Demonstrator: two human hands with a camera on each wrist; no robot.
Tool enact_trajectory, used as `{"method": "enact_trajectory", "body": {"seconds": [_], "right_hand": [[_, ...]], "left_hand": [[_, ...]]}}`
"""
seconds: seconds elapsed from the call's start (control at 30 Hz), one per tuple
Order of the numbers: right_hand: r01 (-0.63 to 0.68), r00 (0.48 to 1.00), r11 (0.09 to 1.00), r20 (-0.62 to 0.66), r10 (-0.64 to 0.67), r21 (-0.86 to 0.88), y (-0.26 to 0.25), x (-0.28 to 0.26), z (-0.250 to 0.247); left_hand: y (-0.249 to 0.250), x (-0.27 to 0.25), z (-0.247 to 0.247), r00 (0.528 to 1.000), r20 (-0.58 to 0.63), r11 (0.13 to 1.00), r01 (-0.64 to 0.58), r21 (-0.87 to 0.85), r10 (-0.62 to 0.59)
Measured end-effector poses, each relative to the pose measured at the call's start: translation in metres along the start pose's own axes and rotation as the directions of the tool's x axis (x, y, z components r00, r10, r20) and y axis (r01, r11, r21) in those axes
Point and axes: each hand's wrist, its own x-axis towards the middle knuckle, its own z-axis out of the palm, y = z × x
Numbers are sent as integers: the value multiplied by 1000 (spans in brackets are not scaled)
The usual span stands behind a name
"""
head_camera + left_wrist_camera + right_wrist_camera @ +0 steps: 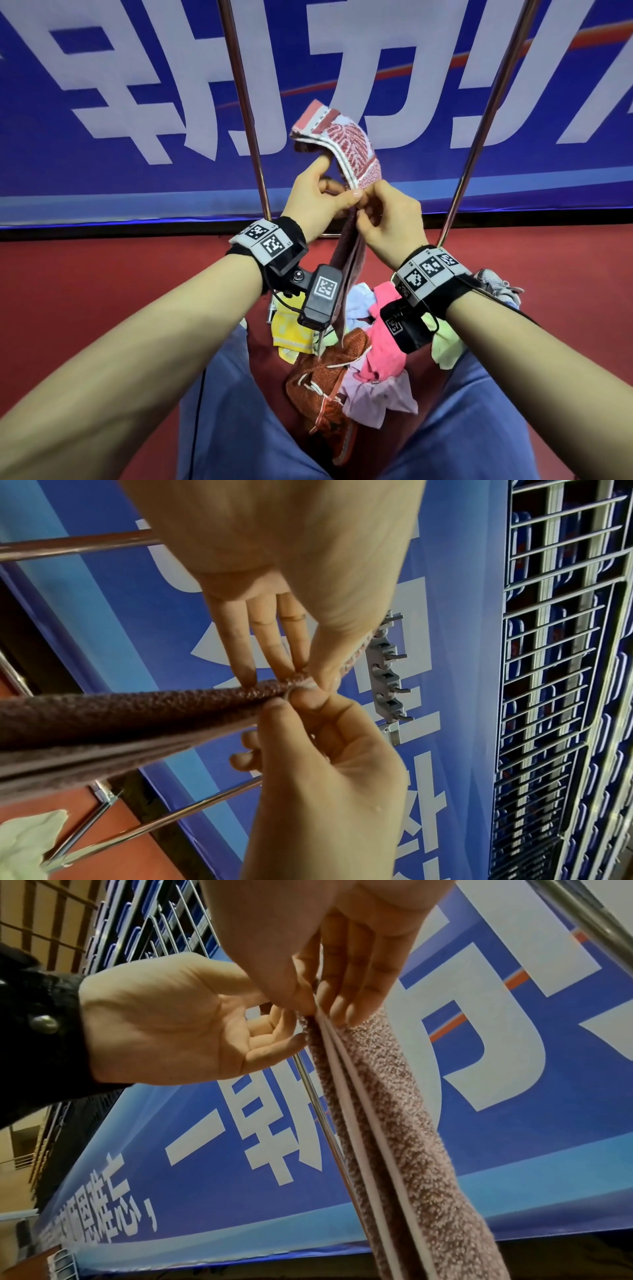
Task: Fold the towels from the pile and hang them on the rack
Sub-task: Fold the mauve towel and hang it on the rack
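Observation:
A reddish-brown and pink patterned towel (346, 147) is held up between the two chrome uprights of the rack (247, 113). Its top end flops away from me and its long part (350, 267) hangs down folded lengthwise. My left hand (344, 192) pinches it between thumb and fingers. My right hand (363, 209) pinches the same spot from the right, touching the left. The left wrist view shows the left hand (301, 680) and right hand (291, 696) meeting on the towel (137, 712). In the right wrist view my right hand (320, 1012) clamps the layered edges of the towel (394, 1123).
A pile of towels (346, 346) in yellow, pink, orange, green and white lies on the red floor (120, 291) between my blue-trousered legs. A blue banner (102, 85) stands behind the rack. A shoe (496, 282) lies at the right.

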Motion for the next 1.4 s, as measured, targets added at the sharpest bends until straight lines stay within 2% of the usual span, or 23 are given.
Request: {"method": "enact_trajectory", "body": {"seconds": [0.13, 0.2, 0.27, 0.33, 0.4, 0.47, 0.57, 0.63, 0.7, 0.77, 0.9, 1.03, 1.07, 1.13, 1.2, 1.3, 1.33, 1.4], "right_hand": [[-41, 998, 982, -38, 49, 187, -4, -2, -2], [-112, 983, 964, -116, 143, 241, 3, -1, -4], [-233, 960, 924, -83, 269, 304, 11, 3, -4], [-366, 925, 804, 84, 372, 468, 13, 7, -5], [-466, 878, 611, 251, 407, 640, 14, 8, -6], [-502, 853, 469, 325, 409, 727, 8, 8, -8], [-487, 854, 394, 331, 401, 780, 3, 10, -11], [-481, 856, 379, 330, 399, 790, 2, 14, -14], [-478, 856, 388, 319, 407, 788, 0, 18, -17], [-475, 854, 408, 297, 427, 780, 0, 21, -21], [-495, 840, 423, 294, 456, 758, 4, 24, -25], [-543, 822, 483, 317, 474, 686, 9, 23, -25], [-544, 824, 520, 301, 480, 659, 13, 22, -25], [-523, 843, 654, 222, 489, 547, 22, 20, -24], [-480, 868, 799, 63, 492, 362, 28, 15, -23], [-353, 906, 906, -155, 393, 231, 30, 7, -23], [-305, 928, 930, -154, 338, 202, 29, 3, -22], [-225, 973, 969, -32, 229, 97, 23, -4, -18]], "left_hand": [[6, -1, -1, 1000, -14, 1000, -24, -6, 24], [9, 0, -5, 1000, -6, 998, -7, -57, 7], [15, 2, -9, 999, 32, 992, 27, -125, -24], [19, 3, -13, 994, 97, 984, 56, -169, -41], [21, 3, -15, 989, 141, 978, 75, -192, -48], [19, 2, -17, 985, 158, 969, 104, -224, -69], [11, -1, -15, 974, 186, 954, 175, -245, -130], [3, -5, -14, 940, 243, 933, 293, -210, -240], [-6, -12, -12, 889, 345, 924, 362, -125, -301], [-15, -18, -10, 859, 414, 937, 347, -39, -301], [-23, -19, -5, 855, 425, 954, 285, 95, -298], [-18, -16, -1, 897, 360, 966, 255, 53, -256], [-17, -16, 0, 907, 344, 968, 252, 25, -245], [-15, -15, 1, 920, 315, 965, 258, -44, -232], [-15, -15, 1, 929, 283, 953, 280, -115, -239], [-19, -15, 1, 946, 227, 952, 267, -151, -229], [-20, -15, 0, 951, 214, 955, 259, -148, -224], [-20, -14, 0, 956, 197, 959, 245, -140, -216]]}}
